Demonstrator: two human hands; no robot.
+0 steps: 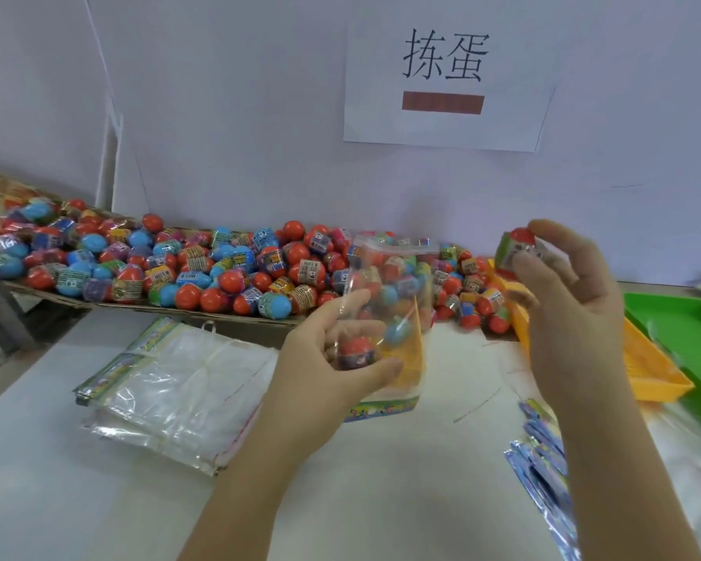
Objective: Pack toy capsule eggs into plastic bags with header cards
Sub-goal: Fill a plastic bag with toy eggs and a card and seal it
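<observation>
My left hand [332, 358] grips a clear plastic bag [397, 277] upright by its lower part, mouth up, with its colourful header card [381, 408] hanging at the bottom. Inside the bag sits a red-topped capsule egg [359, 350] and a blue one [397, 332]. My right hand [563, 301] is raised to the right of the bag and pinches a red-and-green capsule egg [517, 249] between thumb and fingers. A big heap of red and blue capsule eggs [203, 269] lies on flattened cardboard along the wall.
A stack of empty bags with header cards [171, 394] lies on the white table at the left. Shiny blue foil packets [543, 459] lie at the lower right. A yellow tray [648, 366] and a green tray [688, 334] stand at the right.
</observation>
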